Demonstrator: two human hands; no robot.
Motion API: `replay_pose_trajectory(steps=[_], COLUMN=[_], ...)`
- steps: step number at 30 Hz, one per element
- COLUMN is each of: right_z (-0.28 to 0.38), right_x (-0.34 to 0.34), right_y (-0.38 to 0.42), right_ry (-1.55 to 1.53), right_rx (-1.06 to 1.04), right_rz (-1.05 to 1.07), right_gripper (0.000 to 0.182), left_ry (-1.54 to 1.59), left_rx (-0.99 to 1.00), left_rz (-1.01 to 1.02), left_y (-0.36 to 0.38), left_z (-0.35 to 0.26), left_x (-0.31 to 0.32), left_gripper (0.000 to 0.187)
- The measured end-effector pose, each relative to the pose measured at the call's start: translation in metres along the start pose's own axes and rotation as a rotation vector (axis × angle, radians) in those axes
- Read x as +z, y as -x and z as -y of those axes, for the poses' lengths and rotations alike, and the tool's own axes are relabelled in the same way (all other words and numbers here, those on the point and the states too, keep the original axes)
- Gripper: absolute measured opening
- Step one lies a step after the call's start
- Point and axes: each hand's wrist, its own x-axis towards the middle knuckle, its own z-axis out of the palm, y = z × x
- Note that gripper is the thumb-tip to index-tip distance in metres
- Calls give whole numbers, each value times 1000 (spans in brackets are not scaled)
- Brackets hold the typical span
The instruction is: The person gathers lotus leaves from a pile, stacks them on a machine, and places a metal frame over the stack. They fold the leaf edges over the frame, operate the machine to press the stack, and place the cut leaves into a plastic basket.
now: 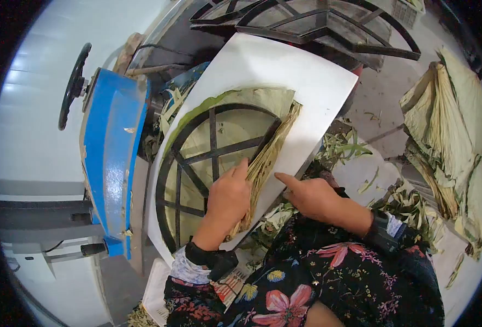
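A black half-round frame with crossing bars (214,143) lies on a stack of large, dry, pale green leaves (262,101). Their folded, pleated brown edge (273,147) sticks out along the frame's straight side. Under them is a white board (306,76). My left hand (230,196) is closed over the frame's straight side, beside the pleats, its index finger pointing forward and the other fingertips hidden. To the right of the pleats, my right hand (314,199) hovers near the board's edge, index finger stretched out, with nothing visible in it.
More black frames (328,27) rest beyond the board. A blue machine (112,158) with a black handwheel (74,86) stands at left. Large folded dry leaves (453,125) are at far right. Leaf scraps (344,147) litter the floor around the board.
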Motion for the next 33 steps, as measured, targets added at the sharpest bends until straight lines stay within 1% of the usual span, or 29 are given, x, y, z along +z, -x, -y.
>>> replay_pose_trajectory(steps=[2,4,6,7,9,13,15,18,20,21,23,25,26,27,29,31,33], right_z=[4,7,9,8,7,8,-1,-4,-1,-1,-2,-2,-2,-2,-5,-6,-8], right_x=[-3,-7,-10,-9,-7,-10,-2,1,-1,-2,0,0,-2,-3,0,-2,-6], right_y=[-2,-6,-11,-12,-17,-16,-14,-14,-15,-15,-15,-14,-13,-11,-7,-6,-4], right_ry=[-6,-8,108,108,257,277,260,239,238,237,223,209,184,158,134,107,196], right_rx=[10,17,-33,-34,-39,-16,-72,-93,-80,-67,-68,-69,-106,-143,-143,-141,-133], right_rz=[-5,-6,40,39,70,99,44,-1,1,5,8,13,-4,-20,-41,-65,-5], right_gripper=[51,52,53,53,55,56,59,58,57,57,55,53,52,51,52,53,57], left_ry=[57,60,65,72,79,91,84,53,-146,-145,-213,-212,-212,-212,-358,-323,-287], left_rx=[-3,5,13,11,7,-13,-11,-11,-77,-77,-91,-120,-148,-149,5,15,36], left_rz=[-19,-33,-44,-52,-64,-52,-59,-24,63,63,37,50,65,65,-107,-102,-94], left_y=[-1,-1,-1,-1,-2,-1,-1,-1,-2,-3,-3,-5,-6,-5,-3,-3,-4], left_z=[2,2,1,1,1,1,2,2,-8,-13,-22,-24,-24,-21,-12,-4,-1], left_x=[0,0,0,0,-1,-1,1,1,2,3,5,8,9,12,19,16,9], left_gripper=[40,40,40,40,40,40,39,43,50,50,64,66,68,68,54,52,50])
